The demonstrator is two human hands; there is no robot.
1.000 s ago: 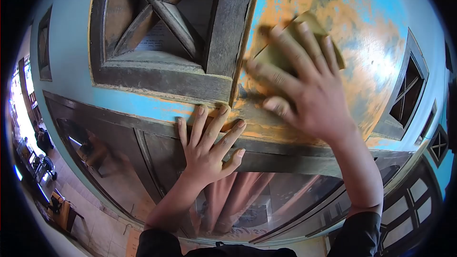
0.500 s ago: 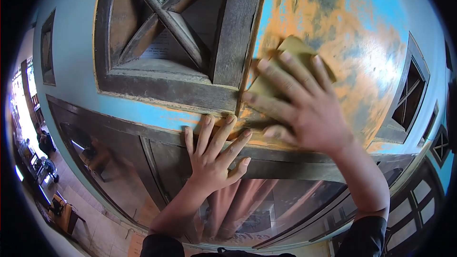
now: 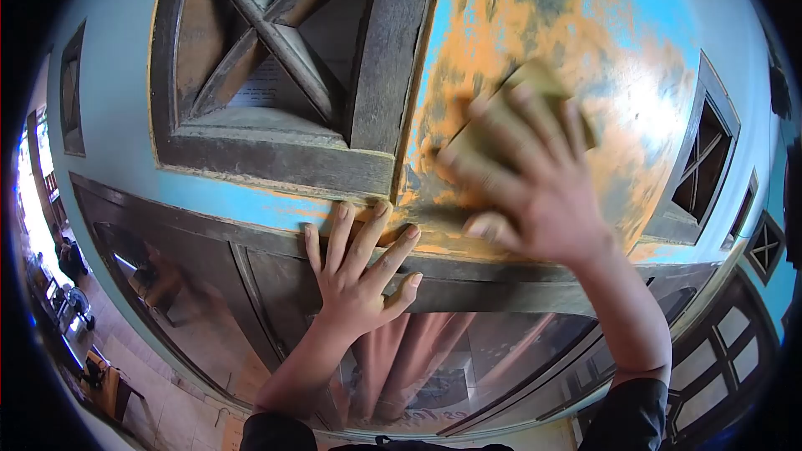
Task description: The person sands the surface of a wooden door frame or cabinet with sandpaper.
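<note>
My right hand [image 3: 535, 188] presses a tan sheet of sandpaper [image 3: 535, 83] flat against a blue wall [image 3: 652, 8] whose paint is worn to orange patches. The fingers are spread over the sheet and look blurred. My left hand [image 3: 355, 271] rests flat with fingers apart on the dark wooden frame [image 3: 493, 284] just below the worn patch, holding nothing. A grey wooden vent with crossed slats [image 3: 276, 42] sits to the left of the sandpaper.
Glass panes [image 3: 451, 359] below the frame reflect a pink curtain. More small crossed vents [image 3: 702, 167] stand at the right and far left. Far below at left are a tiled floor, chairs and a person [image 3: 71, 259].
My right hand and the sandpaper have slid down, then back up and slightly right over the worn patch. My left hand stays on the frame.
</note>
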